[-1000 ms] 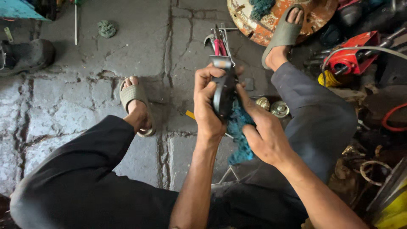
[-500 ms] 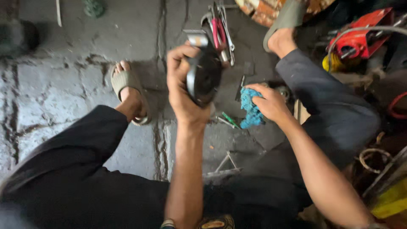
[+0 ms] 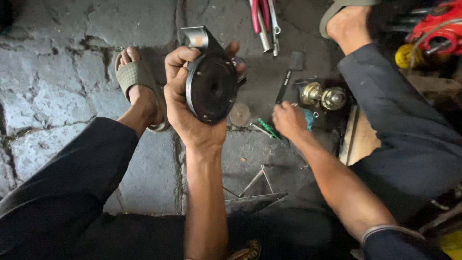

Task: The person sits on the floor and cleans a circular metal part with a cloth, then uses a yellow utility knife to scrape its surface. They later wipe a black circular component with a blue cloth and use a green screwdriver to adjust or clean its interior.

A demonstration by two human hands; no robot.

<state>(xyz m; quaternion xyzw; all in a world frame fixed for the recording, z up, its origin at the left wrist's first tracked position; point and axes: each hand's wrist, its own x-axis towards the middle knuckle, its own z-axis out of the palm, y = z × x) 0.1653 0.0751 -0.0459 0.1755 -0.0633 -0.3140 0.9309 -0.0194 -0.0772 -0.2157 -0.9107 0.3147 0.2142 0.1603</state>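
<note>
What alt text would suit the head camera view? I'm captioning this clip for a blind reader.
A seated person's left hand holds up a dark round metal part, while the right hand reaches down to the stone floor among a blue rag, two brass knobs and pliers. Both feet wear sandals.

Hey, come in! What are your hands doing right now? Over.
Left hand gripping round black metal part, raised. Right hand down on blue rag. Brass knobs beside it.

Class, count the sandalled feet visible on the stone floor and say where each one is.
2. One sandalled foot is left of the left hand; the other sandalled foot is at the top right, partly cut off.
</note>
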